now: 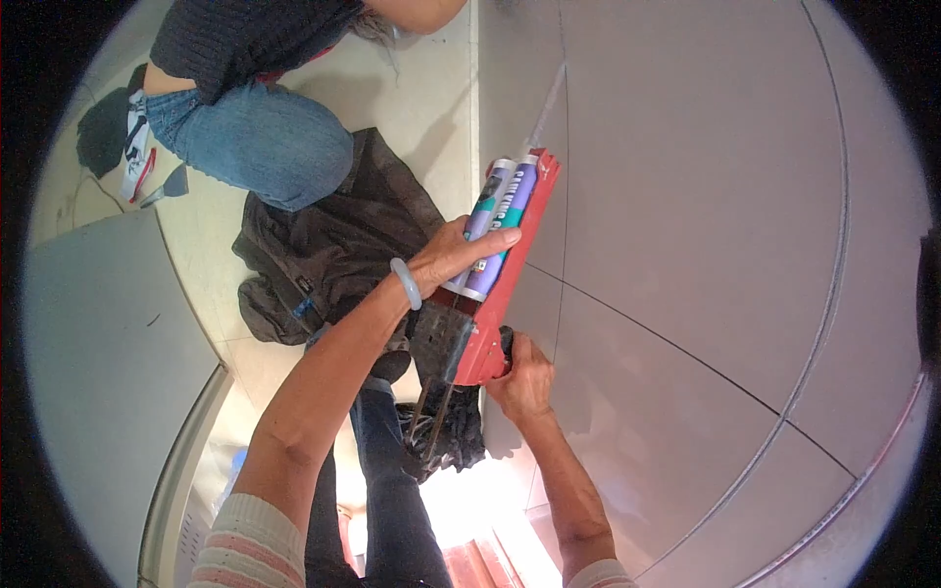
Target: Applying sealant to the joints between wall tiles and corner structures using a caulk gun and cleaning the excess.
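A red dual-cartridge caulking gun (507, 279) lies at a slant before me, its long clear nozzle (548, 106) pointing up along a joint of the tiled wall (684, 191). Two purple, green and white sealant cartridges (500, 228) sit side by side in it. My left hand (463, 253), with a pale bangle at the wrist, wraps around the cartridges, thumb on top. My right hand (526, 375) grips the gun's black handle below; the trigger is mostly hidden. White sealant shows in the wall joint near the nozzle; whether the tip touches it, I cannot tell.
Another person (257, 140) in jeans kneels at the upper left, close to the wall. A dark jacket (331, 235) is spread on the floor. A putty knife (173, 185) lies near that person's shoe. A grey panel (110, 316) stands at the left, and a black plastic bag (463, 434) lies below the gun.
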A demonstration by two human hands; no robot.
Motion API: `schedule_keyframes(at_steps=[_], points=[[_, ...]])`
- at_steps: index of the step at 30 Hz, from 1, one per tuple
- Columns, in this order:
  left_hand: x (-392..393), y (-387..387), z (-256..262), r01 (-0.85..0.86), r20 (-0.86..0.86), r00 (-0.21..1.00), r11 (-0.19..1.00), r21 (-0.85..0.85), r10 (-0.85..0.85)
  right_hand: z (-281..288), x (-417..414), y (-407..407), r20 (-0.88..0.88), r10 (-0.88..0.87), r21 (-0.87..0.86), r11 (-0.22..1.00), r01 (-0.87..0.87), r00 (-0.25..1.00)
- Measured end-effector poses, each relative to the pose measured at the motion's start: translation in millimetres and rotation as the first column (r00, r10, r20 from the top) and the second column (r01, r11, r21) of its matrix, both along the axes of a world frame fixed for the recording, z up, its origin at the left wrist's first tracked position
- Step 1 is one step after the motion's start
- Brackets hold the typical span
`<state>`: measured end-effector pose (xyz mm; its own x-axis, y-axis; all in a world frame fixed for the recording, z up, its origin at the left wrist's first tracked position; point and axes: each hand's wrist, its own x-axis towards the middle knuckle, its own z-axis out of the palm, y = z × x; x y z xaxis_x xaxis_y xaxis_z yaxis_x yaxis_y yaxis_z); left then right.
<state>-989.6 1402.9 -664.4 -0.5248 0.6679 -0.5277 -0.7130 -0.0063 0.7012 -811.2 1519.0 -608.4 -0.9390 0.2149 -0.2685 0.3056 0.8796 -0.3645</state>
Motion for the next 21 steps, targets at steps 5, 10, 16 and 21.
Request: schedule_keyframes(at_steps=[5,10,16,21], points=[[4.0,0.2,-2.9,0.008,0.004,1.000,1.000,0.027,-0.008,-1.2,-2.7,-3.2,-0.064,0.042,0.059,0.998,-0.038,0.997],[6.5,0.1,-7.7,-0.028,-0.013,1.000,1.000,0.007,0.028,-2.0,-2.1,-3.2,-0.048,0.049,0.052,0.998,-0.047,0.998],[-0.1,-1.3,-4.0,0.000,-0.017,1.000,1.000,0.023,0.001,0.3,-1.6,-2.3,0.010,-0.015,0.018,1.000,0.015,1.000],[2.9,-2.9,-6.2,-0.010,0.015,1.000,0.999,0.038,0.009,2.6,1.3,-3.6,0.031,-0.025,-0.016,1.000,0.026,0.999]])
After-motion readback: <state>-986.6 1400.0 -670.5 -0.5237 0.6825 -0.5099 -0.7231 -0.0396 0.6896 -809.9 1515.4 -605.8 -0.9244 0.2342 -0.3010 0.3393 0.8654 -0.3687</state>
